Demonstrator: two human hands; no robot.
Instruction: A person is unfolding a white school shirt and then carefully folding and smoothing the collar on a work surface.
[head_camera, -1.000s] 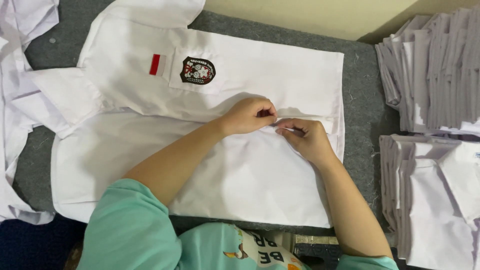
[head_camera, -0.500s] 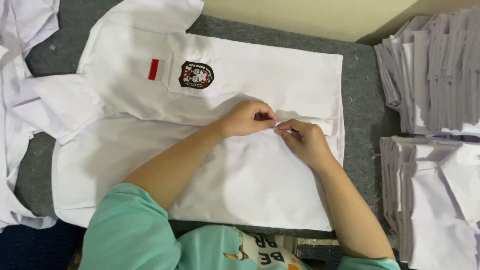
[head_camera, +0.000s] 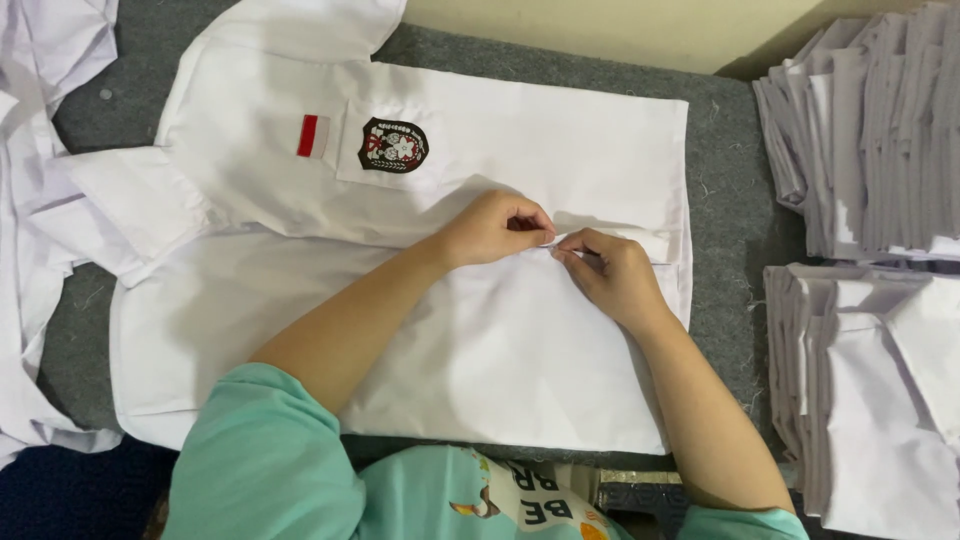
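Since a second ago, little has shifted: left hand (head_camera: 495, 228) and right hand (head_camera: 610, 275) stay pinched on the white shirt (head_camera: 480, 340) placket, right of its crest badge (head_camera: 392, 145), flat on the table (head_camera: 725, 200).

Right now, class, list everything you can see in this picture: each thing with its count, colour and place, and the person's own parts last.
shirt: one, white, spread flat on the mat, both hands at its front edge
badge: one, dark with red and white, on the shirt's chest pocket
red and white patch: one, left of the badge
mat: one, grey, under the shirt
folded shirt stacks: two, white, at the right edge
loose white cloth: white, count unclear, at the left edge
sleeve: teal, bottom of view
left hand: one, pinching the shirt's front edge
right hand: one, pinching beside it
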